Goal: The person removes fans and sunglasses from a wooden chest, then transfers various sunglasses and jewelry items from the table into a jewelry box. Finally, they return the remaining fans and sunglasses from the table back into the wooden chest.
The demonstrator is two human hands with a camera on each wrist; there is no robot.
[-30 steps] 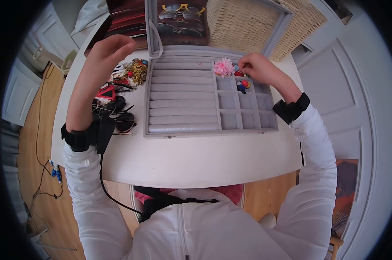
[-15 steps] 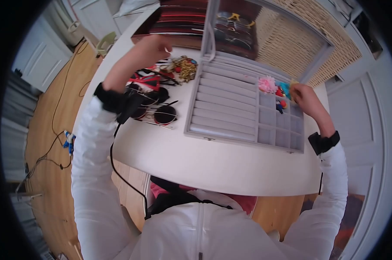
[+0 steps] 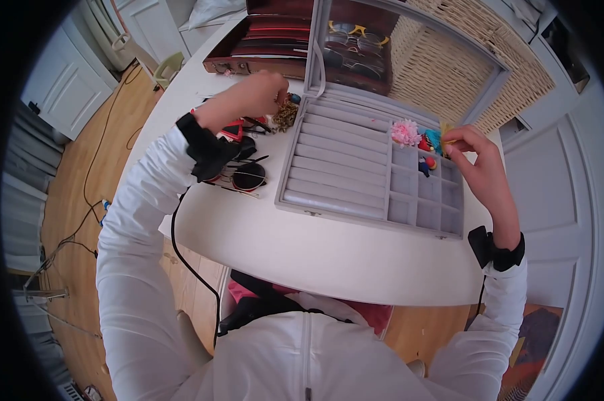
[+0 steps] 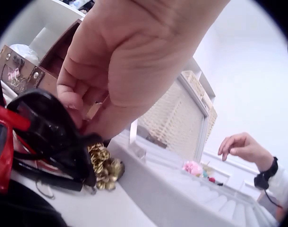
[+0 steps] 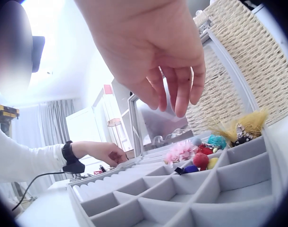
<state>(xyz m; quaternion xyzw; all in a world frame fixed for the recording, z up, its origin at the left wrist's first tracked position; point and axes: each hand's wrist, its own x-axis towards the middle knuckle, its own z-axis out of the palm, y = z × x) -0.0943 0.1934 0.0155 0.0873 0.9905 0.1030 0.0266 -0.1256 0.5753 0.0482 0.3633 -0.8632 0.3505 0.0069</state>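
My left hand (image 3: 265, 93) reaches down to a heap of gold jewelry (image 3: 286, 117) left of the grey jewelry box (image 3: 365, 224). Its fingers are bent close together, hiding their tips; I cannot tell whether they pinch a piece. Over the box's right-hand compartments hovers my right hand (image 5: 158, 61), its fingers loosely bent and nothing between them. Beneath it, the back compartments hold a pink flower (image 5: 180, 151), a teal ornament (image 5: 216, 141) and a yellow tufted ornament (image 5: 248, 127). An ornament with red and yellow balls (image 5: 201, 160) lies just in front.
Sunglasses (image 3: 250, 176) and red-and-black items (image 3: 231, 130) lie left of the box. A dark red case (image 3: 268, 67) and a woven basket (image 3: 442, 53) stand behind, partly seen through the box's raised clear lid (image 3: 506, 73). A black cable (image 3: 175, 240) hangs from my left wrist.
My left hand has come down and right onto the gold heap. My right hand has let go of the yellow tufted ornament, its fingers now loosened above it. The head view has swung round.
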